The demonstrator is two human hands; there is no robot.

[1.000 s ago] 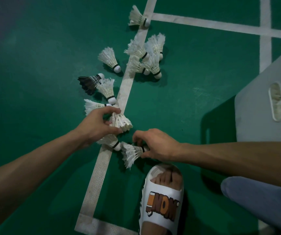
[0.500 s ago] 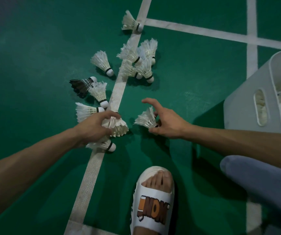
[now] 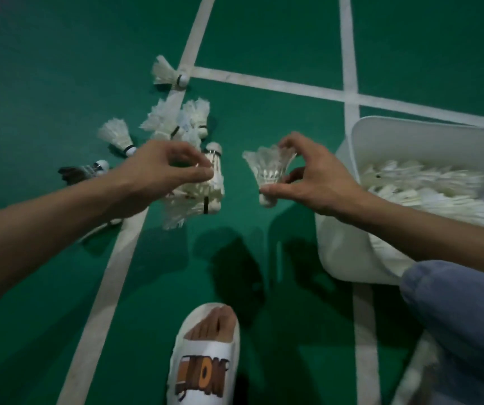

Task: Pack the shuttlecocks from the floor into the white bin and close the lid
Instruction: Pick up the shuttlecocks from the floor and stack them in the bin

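**Shuttlecock tally, kind by kind**

Two hands hold shuttlecocks. The left grip point(image 3: 153, 176) pinches a bundle of white shuttlecocks point(image 3: 205, 197), at least two of them, too blurred together to count further. The right grip point(image 3: 316, 176) pinches one single shuttlecock point(image 3: 268, 168).

On the floor point(image 3: 59, 68), four groups are in plain sight:
- one far white shuttlecock point(image 3: 166, 73)
- one near white shuttlecock point(image 3: 116, 135)
- one black-feathered shuttlecock point(image 3: 80, 172)
- one blurred heap point(image 3: 176, 118) of at least three white ones

One white bin point(image 3: 346, 244) holds a pile point(image 3: 427, 188) too dense and blurred to count. One white slipper point(image 3: 205, 363) is on one foot.
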